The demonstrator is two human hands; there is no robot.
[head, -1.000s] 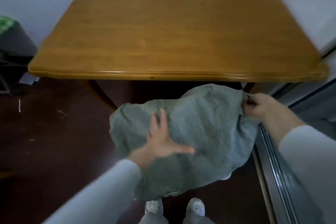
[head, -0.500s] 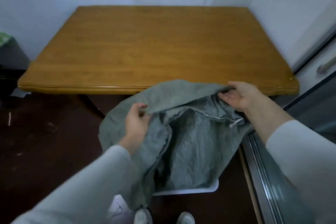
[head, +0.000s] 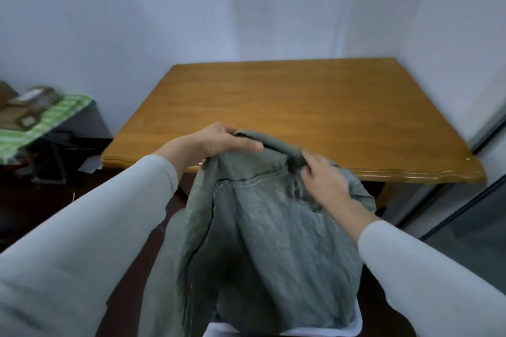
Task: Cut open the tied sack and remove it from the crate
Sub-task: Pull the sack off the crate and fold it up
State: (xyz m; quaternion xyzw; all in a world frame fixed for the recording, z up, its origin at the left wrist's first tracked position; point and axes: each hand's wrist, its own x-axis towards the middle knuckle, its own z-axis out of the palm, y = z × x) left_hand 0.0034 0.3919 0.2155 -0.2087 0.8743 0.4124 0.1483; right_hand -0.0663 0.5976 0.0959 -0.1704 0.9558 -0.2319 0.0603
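A grey-green woven sack (head: 268, 241) hangs in front of me, lifted by its upper edge in front of the table's near edge. My left hand (head: 219, 141) grips the top edge of the sack at its left. My right hand (head: 323, 180) pinches the same rolled edge further right. The sack's lower part drops down toward a white crate (head: 342, 330), of which only a strip of rim shows at the bottom. A seam runs down the sack's left side. No cutting tool is in view.
A bare wooden table (head: 301, 107) stands just beyond the sack, against white walls. At the left a low stand with a green checked cloth (head: 46, 120) holds boxes. A dark glass panel (head: 471, 227) with a metal frame is at the right. The floor is dark.
Both hands have risen with the sack and come closer together along its top edge. The sack now hangs long and lower over the crate. My view has tilted upward.
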